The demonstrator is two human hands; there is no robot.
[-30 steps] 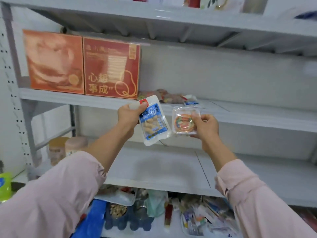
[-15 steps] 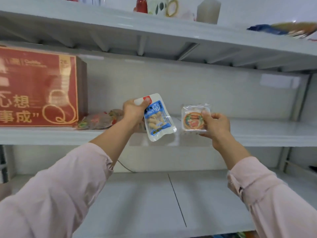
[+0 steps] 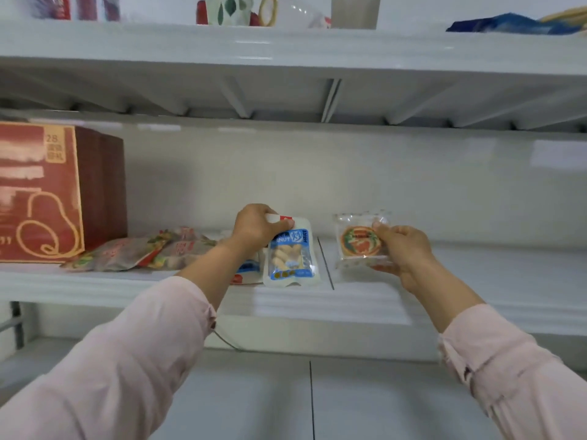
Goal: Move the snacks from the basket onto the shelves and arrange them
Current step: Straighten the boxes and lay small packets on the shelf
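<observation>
My left hand (image 3: 254, 228) grips the top edge of a blue and white peanut packet (image 3: 290, 258), which hangs upright with its bottom edge at the middle shelf (image 3: 476, 281). My right hand (image 3: 403, 249) pinches a clear packet with a round orange and green snack (image 3: 359, 241), held upright just above the same shelf, to the right of the peanut packet. Another blue and white packet (image 3: 246, 271) lies on the shelf behind my left wrist, mostly hidden. The basket is out of view.
A red carton (image 3: 47, 195) stands at the shelf's left end, with several brownish snack bags (image 3: 143, 250) lying beside it. The top shelf (image 3: 286, 46) carries cups, a jar and a blue packet (image 3: 514, 25). A lower shelf (image 3: 365, 401) runs below my arms.
Both hands have moved forward and down over the middle shelf with their packets. The peanut packet now hangs straight. The camera has moved closer to the shelf.
</observation>
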